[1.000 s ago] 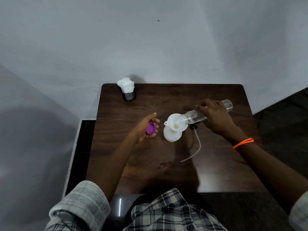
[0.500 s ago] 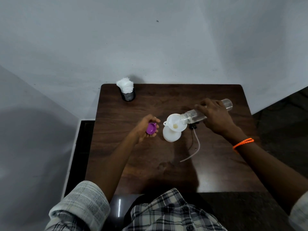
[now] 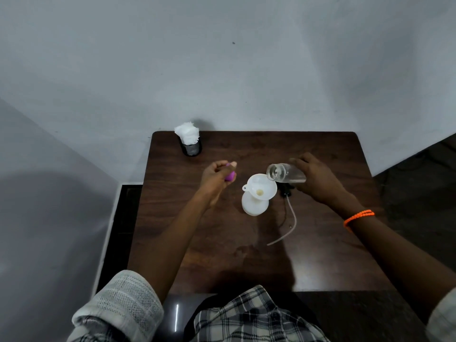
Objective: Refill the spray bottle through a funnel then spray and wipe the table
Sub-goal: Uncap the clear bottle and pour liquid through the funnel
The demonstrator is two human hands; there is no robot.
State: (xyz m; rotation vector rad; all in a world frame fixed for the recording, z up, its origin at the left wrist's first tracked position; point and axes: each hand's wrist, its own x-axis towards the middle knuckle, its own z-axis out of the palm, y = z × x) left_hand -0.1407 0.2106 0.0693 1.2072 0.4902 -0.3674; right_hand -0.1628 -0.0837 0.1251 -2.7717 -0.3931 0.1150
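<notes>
White plastic funnel (image 3: 259,187) sits in the white spray bottle (image 3: 254,206) on the bench (image 3: 222,243); right hand (image 3: 318,180) grips a tilted clear bottle (image 3: 285,173), left hand (image 3: 217,177) holds a purple cap (image 3: 230,176).

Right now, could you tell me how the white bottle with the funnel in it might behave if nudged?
The white bottle looks like light plastic, so it would probably slide easily. With the wide funnel perched loosely in its neck, it seems top-heavy and could tip. No hand steadies it.
</notes>
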